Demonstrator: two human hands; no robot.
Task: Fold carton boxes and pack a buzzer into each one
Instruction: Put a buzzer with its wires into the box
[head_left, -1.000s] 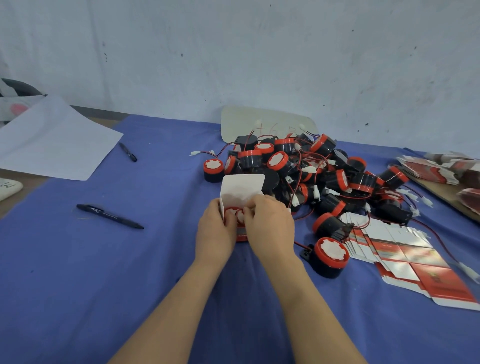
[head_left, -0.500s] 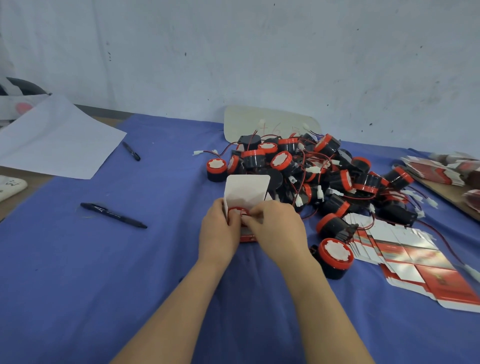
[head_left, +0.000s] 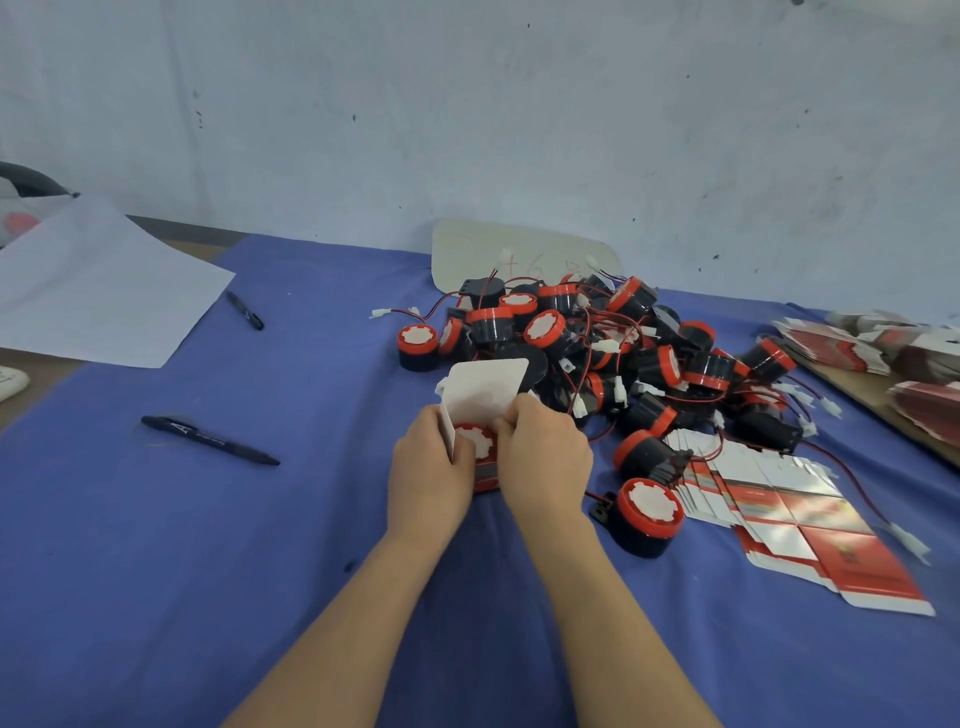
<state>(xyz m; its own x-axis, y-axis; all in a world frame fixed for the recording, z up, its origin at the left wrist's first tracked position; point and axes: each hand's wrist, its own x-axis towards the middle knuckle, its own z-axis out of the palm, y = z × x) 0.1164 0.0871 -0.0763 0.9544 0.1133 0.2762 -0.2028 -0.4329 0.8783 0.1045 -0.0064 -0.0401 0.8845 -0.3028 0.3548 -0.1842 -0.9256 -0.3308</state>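
A small red and white carton box (head_left: 480, 397) stands on the blue cloth with its white top flap raised. Inside its open mouth sits a buzzer (head_left: 476, 440) with a red rim and white face. My left hand (head_left: 426, 467) grips the box's left side. My right hand (head_left: 545, 457) grips its right side, fingers at the opening. A pile of black and red buzzers (head_left: 597, 343) with red wires lies just behind. One loose buzzer (head_left: 648, 517) rests right of my right hand. Flat unfolded cartons (head_left: 800, 519) lie fanned out further right.
Two black pens (head_left: 208, 440) (head_left: 245, 310) lie on the blue cloth (head_left: 156, 545) to the left. A white paper sheet (head_left: 98, 291) sits at the far left. More flat cartons (head_left: 883, 348) are stacked at the right edge. A white board (head_left: 519, 249) leans by the wall.
Both hands stay on the box. The buzzer's white face now shows more plainly in the box's mouth, and the camera has shifted slightly.
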